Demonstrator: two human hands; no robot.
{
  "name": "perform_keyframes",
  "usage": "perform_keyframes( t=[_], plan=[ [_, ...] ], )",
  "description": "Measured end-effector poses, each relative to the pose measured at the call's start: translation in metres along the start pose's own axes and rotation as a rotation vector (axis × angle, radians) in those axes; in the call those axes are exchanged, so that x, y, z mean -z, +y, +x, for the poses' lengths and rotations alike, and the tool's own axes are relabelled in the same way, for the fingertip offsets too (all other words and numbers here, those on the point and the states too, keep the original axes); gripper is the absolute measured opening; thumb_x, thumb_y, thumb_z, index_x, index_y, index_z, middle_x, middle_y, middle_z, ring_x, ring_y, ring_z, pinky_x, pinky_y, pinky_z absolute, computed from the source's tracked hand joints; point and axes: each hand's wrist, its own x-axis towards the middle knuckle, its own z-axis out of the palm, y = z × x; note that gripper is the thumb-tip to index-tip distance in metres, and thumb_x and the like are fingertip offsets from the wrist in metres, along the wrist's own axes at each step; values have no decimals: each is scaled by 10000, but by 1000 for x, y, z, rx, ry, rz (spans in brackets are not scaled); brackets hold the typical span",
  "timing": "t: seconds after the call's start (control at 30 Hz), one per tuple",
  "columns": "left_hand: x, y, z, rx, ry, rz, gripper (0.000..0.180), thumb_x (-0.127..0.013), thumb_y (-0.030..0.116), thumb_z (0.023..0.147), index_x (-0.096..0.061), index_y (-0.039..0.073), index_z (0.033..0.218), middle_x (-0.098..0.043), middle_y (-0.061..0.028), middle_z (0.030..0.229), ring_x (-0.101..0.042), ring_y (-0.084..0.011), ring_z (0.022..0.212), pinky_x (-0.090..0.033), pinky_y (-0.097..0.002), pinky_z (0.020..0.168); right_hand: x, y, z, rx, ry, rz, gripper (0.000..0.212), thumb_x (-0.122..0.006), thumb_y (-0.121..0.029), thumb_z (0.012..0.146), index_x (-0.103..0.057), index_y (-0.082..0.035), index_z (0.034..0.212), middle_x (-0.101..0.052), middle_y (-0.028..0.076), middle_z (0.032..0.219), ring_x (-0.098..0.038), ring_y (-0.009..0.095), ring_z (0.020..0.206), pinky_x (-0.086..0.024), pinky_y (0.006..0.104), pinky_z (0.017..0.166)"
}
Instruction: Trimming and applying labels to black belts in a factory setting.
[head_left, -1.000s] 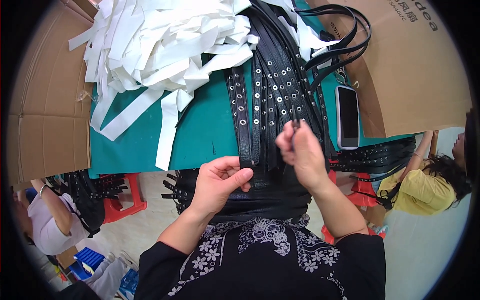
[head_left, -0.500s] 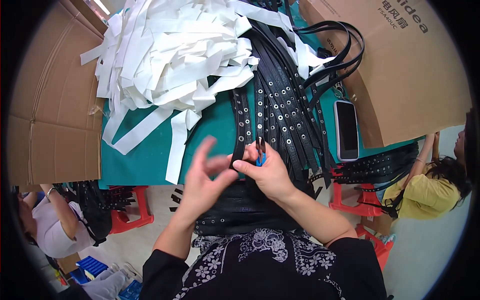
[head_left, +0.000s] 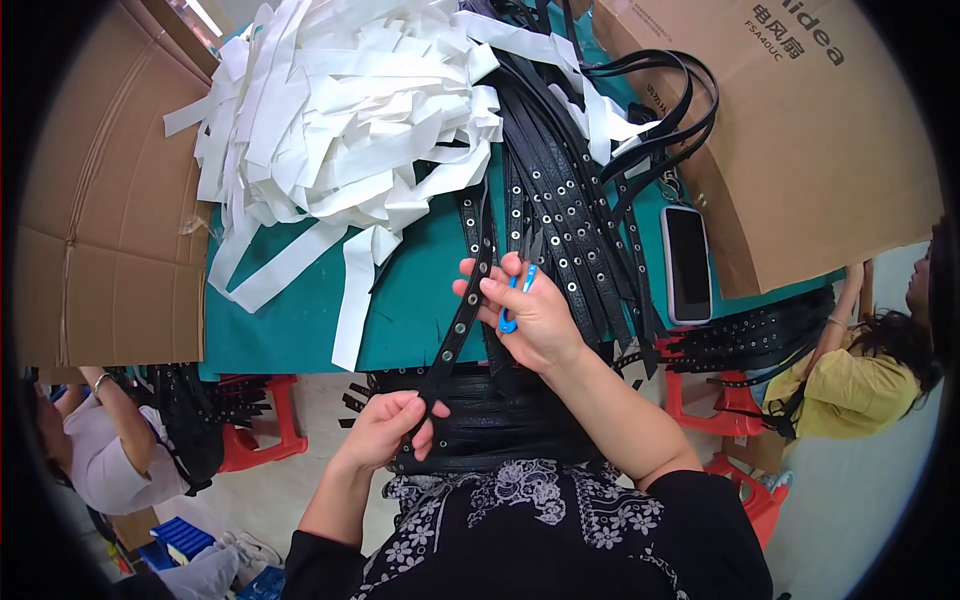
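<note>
A black belt with metal eyelets (head_left: 460,328) is stretched at a slant between my hands. My left hand (head_left: 385,428) pinches its lower end, close to my body. Higher up, my right hand (head_left: 545,325) grips the belt between thumb and fingers. The same hand holds small blue-handled snips (head_left: 508,318), their dark blades pointing up and away from me. Just beyond lies a thick bundle of black eyelet belts (head_left: 565,225) on the green table. More black belts (head_left: 500,420) are heaped below my hands, against my body.
A big pile of white strips (head_left: 350,110) covers the table's far left. Cardboard boxes (head_left: 790,150) stand on both sides. A phone (head_left: 688,265) lies at the right by looped black straps (head_left: 700,110). People sit at either side near red stools (head_left: 705,395).
My left hand has moved down toward me and now pinches the belt's lower end, drawing it out. My right hand has turned, so the snips' blue handles show more.
</note>
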Motion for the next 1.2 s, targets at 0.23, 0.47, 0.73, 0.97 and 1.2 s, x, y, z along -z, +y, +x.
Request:
perform_keyframes(
  t=[0.23,0.47,0.73,0.97,1.2],
  plan=[
    [46,-33,-59,146,114,568,239,-467,160,903,-604,-24,968,-584,-23,637,-531,-74,594,-428,-217,565,16,-21,14,44,83,189,177,-469,33,840,-448,-137,795,-539,103,1037,-553,242,934,-452,393,848],
    [181,-128,-210,1422,-51,1559,209,-616,274,771,-657,82,842,-649,-73,749,-604,-222,692,-469,-320,638,25,-64,16,211,104,135,171,-448,13,857,-444,-155,824,-545,56,981,-564,205,882,-460,372,776],
    [3,-3,-21,-557,464,1326,510,-685,73,684,-495,19,1154,-558,-147,1027,-535,-287,960,-421,-347,843,15,-43,-18,267,-102,160,171,-448,-14,839,-401,-174,796,-461,20,809,-496,156,763,-409,346,756],
    [-37,-19,52,-544,26,1190,353,-597,45,783,-522,5,1125,-605,-134,841,-620,-229,744,-486,-283,657,31,-61,-49,227,-88,196,133,-437,-62,784,-397,-188,788,-460,6,762,-461,127,566,-413,340,635],
    [6,-41,-10,-219,-115,1284,254,-565,66,801,-592,25,1050,-631,-102,719,-614,-180,583,-483,-267,554,55,-100,-57,345,31,37,150,-376,-43,807,-452,-173,815,-437,29,792,-445,151,620,-389,313,594]
  ],
)
